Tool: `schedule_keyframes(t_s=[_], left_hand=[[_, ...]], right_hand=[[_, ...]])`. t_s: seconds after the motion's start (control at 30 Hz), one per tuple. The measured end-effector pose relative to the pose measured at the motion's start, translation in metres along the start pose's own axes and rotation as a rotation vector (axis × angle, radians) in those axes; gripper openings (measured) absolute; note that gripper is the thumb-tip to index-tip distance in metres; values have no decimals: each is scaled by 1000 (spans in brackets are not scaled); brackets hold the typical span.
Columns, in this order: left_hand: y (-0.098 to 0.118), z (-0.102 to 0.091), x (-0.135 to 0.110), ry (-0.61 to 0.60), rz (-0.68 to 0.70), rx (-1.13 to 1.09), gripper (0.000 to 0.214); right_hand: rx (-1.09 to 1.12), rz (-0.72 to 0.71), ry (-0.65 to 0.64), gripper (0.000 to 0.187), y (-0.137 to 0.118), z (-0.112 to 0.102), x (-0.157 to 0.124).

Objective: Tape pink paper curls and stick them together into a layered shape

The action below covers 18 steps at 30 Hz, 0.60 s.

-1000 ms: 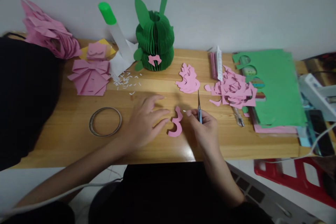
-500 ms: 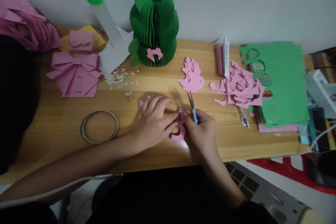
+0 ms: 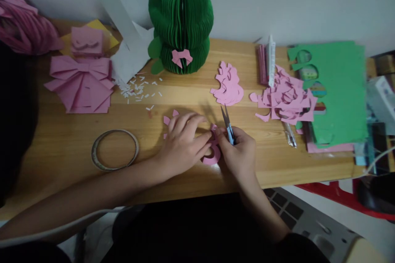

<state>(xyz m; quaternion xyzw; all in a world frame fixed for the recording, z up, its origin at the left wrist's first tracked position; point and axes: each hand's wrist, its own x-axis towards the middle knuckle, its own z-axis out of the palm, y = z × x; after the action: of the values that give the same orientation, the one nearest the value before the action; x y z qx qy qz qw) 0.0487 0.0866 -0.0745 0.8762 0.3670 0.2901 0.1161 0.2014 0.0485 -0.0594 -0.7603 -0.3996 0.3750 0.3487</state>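
Observation:
In the head view, a curved pink paper cutout, shaped like a 3, is held low over the wooden table between both hands. Thumb and forefinger of my left hand close on its left side, the other fingers bent loosely over the table. My right hand keeps small scissors in its curled fingers, blades slightly parted and pointing away from me, while its thumb presses the cutout's upper edge. Other pink pieces stick out from behind my left hand. Beyond the scissor tips lies a stack of pink cutouts.
A green honeycomb-paper figure with a pink bow stands at the back. Left are a tape ring, a folded pink paper dress and white paper bits. Pink scraps, a cutter knife and green sheets lie right.
The view has shifted slightly, so the green figure sits higher in it. Both hands keep nearly the same hold on the cutout and the scissors.

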Motion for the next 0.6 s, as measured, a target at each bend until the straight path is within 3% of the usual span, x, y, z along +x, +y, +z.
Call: schedule_keyframes(t_s=[0.23,0.6], left_hand=[[0,2,0,11,1,36,9],[0,1,-1,-46,63,174,26]], right_hand=[[-92,-26,26,31,-1,1,-2],[-200,-90,49,21,0,1,-1]])
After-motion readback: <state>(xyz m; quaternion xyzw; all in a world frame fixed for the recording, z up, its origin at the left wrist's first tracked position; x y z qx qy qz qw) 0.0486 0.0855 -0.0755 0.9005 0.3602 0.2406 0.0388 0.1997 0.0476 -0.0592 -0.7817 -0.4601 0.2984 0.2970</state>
